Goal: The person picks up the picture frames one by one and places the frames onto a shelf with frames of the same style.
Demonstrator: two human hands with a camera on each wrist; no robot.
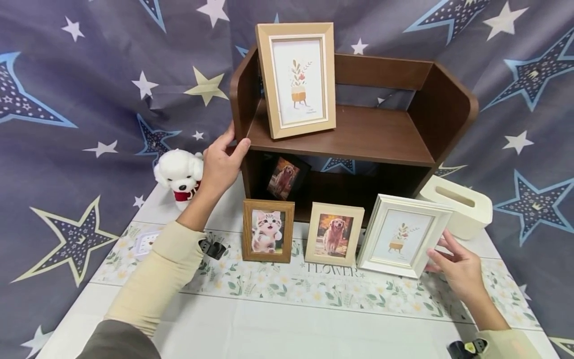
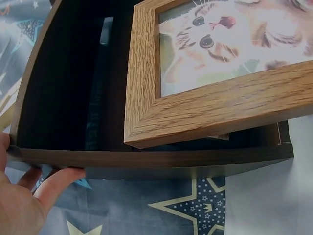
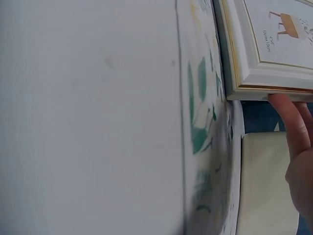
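Note:
My left hand [image 1: 221, 167] grips the left side of a dark brown two-tier shelf [image 1: 376, 132], its thumb at the front edge near the upper board. At the right, my right hand [image 1: 461, 271] holds a white picture frame [image 1: 399, 237] by its right edge, thumb in front and fingers partly hidden behind. The frame leans back and shows a potted-plant print. Beside it stand a light wood frame [image 1: 335, 234] with a dog picture and a brown wood frame [image 1: 268, 231] with a kitten picture. The brown frame also looms large in the left wrist view.
A larger tan frame [image 1: 298, 80] stands on the upper board at left. Below it, a dark frame [image 1: 284, 178] tilts inside the lower tier. A white plush dog [image 1: 179, 172] and a small clock [image 1: 145, 243] are at left. The cream tissue box [image 1: 457, 202] sits behind the white frame.

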